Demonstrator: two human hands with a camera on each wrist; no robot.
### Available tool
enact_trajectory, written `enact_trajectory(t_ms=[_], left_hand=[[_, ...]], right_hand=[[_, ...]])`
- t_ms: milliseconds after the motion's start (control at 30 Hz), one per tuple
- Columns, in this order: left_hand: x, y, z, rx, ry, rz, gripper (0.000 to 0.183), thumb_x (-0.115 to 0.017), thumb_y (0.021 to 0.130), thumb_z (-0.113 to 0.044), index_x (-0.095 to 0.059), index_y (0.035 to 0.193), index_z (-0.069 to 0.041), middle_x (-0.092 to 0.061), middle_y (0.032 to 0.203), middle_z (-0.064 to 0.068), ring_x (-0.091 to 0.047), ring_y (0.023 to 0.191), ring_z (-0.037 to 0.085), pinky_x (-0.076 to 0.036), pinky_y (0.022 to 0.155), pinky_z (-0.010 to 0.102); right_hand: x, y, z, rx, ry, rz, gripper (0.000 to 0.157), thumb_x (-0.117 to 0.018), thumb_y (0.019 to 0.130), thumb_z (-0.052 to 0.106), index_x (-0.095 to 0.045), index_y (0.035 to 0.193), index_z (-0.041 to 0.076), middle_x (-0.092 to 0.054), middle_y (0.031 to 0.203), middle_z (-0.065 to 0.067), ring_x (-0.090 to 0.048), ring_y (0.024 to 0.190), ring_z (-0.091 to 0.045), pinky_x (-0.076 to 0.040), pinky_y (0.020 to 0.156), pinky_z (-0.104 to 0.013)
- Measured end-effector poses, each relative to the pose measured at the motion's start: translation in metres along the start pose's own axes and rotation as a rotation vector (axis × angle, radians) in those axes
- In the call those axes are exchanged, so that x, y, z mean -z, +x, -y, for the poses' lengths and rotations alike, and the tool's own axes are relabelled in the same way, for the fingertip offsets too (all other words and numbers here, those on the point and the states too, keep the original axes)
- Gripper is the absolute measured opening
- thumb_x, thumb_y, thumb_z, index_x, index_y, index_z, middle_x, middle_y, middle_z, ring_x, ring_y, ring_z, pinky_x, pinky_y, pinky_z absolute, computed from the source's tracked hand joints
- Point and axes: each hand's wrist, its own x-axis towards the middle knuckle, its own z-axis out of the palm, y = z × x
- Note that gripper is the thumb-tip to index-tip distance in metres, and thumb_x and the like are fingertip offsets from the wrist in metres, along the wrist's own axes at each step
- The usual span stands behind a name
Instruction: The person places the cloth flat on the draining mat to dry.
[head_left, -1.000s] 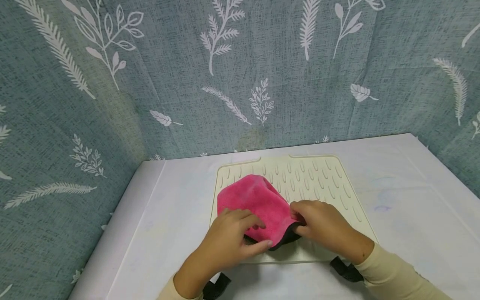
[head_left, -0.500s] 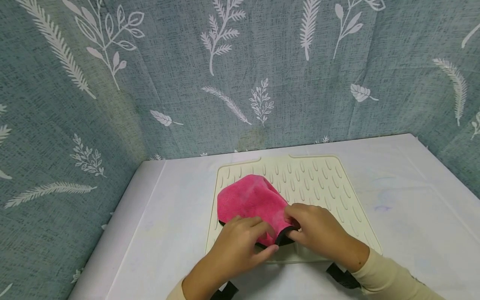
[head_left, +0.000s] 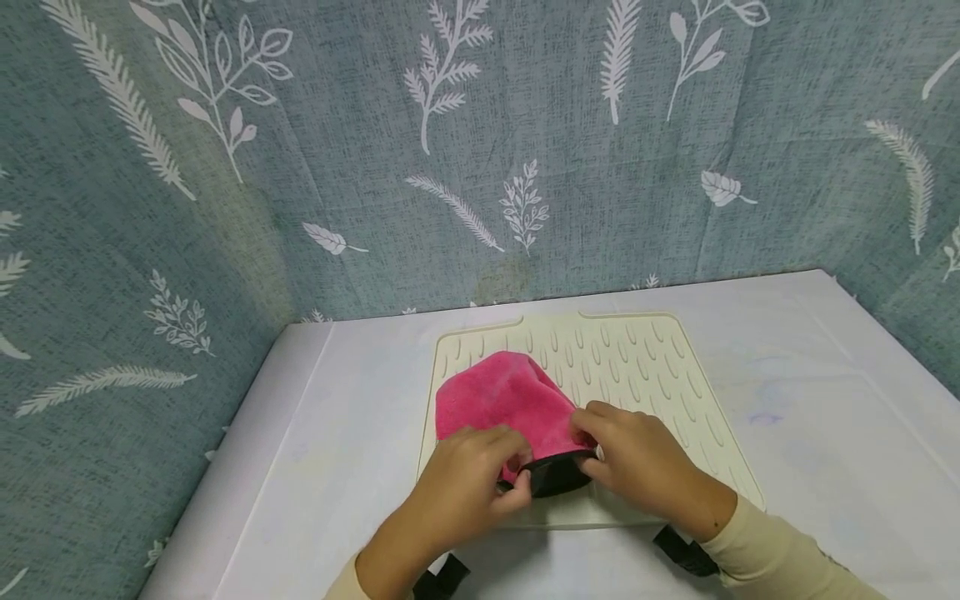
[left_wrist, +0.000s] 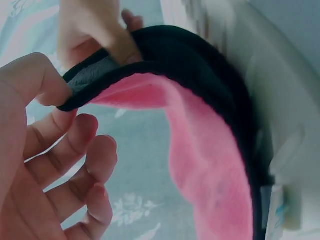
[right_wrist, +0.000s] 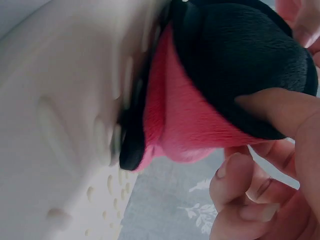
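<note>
A pink plush cloth (head_left: pixel 502 400) with a dark underside and black edging lies humped on the cream mat (head_left: pixel 645 350). In the head view my left hand (head_left: pixel 468 479) is at its near edge. The left wrist view shows that thumb and index finger pinching the black edging (left_wrist: pixel 150 67), the other fingers loosely bent below. To the right, my right hand (head_left: pixel 637 454) grips the same edge, its thumb (right_wrist: pixel 280 107) on the dark side and its fingers beneath the pink side. Between the hands the edge is raised, baring the dark underside (right_wrist: pixel 245 55).
The mat has raised oval ridges and lies on a white-covered table (head_left: pixel 352 417). A blue-grey curtain (head_left: pixel 375 233) with white leaf prints rises behind and at both sides. A small pale object (left_wrist: pixel 275 212) shows beside the cloth's edge in the left wrist view.
My left hand has closed its thumb and index finger on the cloth's near edge. That edge is now turned up, showing more of the dark underside. The right hand keeps its grip, almost unmoved.
</note>
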Motion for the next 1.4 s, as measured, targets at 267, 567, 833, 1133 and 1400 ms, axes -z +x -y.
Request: enact_trajectory(t_ms=[267, 567, 833, 1133, 1400], left_hand=[[0.013, -0.001, 0.014, 0.024, 0.048, -0.109, 0.008, -0.061, 0.069, -0.019, -0.054, 0.072, -0.022, -0.050, 0.065, -0.014, -0.038, 0.058, -0.004, -0.033, 0.054, 0.015], [0.024, -0.004, 0.029, 0.054, 0.056, -0.213, 0.009, -0.061, 0.069, -0.015, -0.056, 0.075, -0.020, -0.053, 0.063, -0.011, -0.043, 0.052, -0.001, -0.033, 0.051, 0.018], [0.030, -0.005, 0.036, 0.087, 0.084, -0.266, 0.007, -0.059, 0.071, -0.015, -0.056, 0.077, -0.018, -0.051, 0.065, -0.010, -0.041, 0.051, -0.001, -0.033, 0.050, 0.018], [0.036, -0.005, 0.041, 0.159, 0.072, -0.312, 0.005, -0.059, 0.076, -0.017, -0.056, 0.080, -0.015, -0.056, 0.072, -0.004, -0.042, 0.051, 0.001, -0.035, 0.044, 0.015], [0.035, -0.006, 0.044, 0.166, 0.124, -0.311, 0.008, -0.062, 0.075, -0.016, -0.056, 0.080, -0.017, -0.054, 0.072, -0.008, -0.038, 0.049, -0.002, -0.031, 0.042, 0.013]], right_hand=[[-0.001, 0.002, -0.010, -0.106, -0.030, 0.002, 0.021, -0.073, 0.068, 0.014, -0.062, 0.085, 0.020, -0.056, 0.074, 0.010, -0.045, 0.058, -0.002, -0.034, 0.046, -0.018], [0.006, 0.003, -0.026, -0.257, -0.024, 0.042, 0.016, -0.071, 0.072, 0.017, -0.066, 0.087, 0.019, -0.055, 0.072, 0.009, -0.043, 0.056, -0.007, -0.032, 0.044, -0.023], [0.018, 0.005, -0.038, -0.310, -0.004, 0.058, 0.006, -0.068, 0.076, 0.018, -0.069, 0.082, 0.018, -0.061, 0.073, 0.007, -0.047, 0.060, -0.008, -0.035, 0.048, -0.025], [0.029, 0.002, -0.053, -0.338, -0.027, -0.014, 0.016, -0.067, 0.079, 0.015, -0.071, 0.095, 0.012, -0.070, 0.096, -0.009, -0.060, 0.065, -0.016, -0.041, 0.047, -0.029], [0.039, 0.003, -0.062, -0.356, -0.008, -0.107, 0.021, -0.065, 0.080, 0.010, -0.068, 0.100, 0.011, -0.067, 0.095, -0.012, -0.046, 0.053, -0.013, -0.032, 0.041, -0.026]])
